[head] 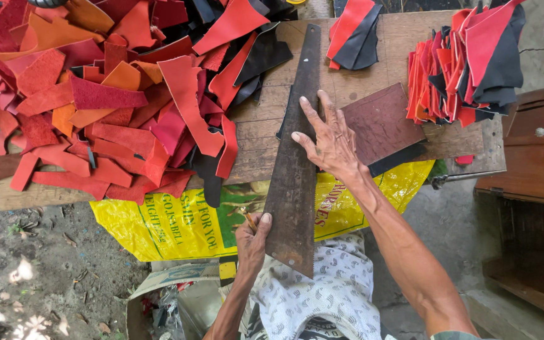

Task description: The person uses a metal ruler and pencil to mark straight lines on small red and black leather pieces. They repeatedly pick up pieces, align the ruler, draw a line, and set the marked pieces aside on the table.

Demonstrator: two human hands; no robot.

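- Head camera, looking down: a long rusty metal straightedge (296, 157) lies on the wooden bench (404, 38). Its long axis runs away from the person, and its near end hangs over the bench edge, above a yellow printed sack (177, 226).
- The right hand (328, 141) lies flat with fingers spread. It presses on the right edge of the straightedge, about the middle of its length, and partly on a dark brown leather piece (382, 123) just beside it.
- The left hand (252, 236) is at the near end, on the left edge. It is closed on a thin tool (248, 219), perhaps a small knife; I cannot tell it clearly.
- A heap of red and orange leather scraps (96, 94) lies to the left, and a neater stack of cut pieces (467, 63) to the right.
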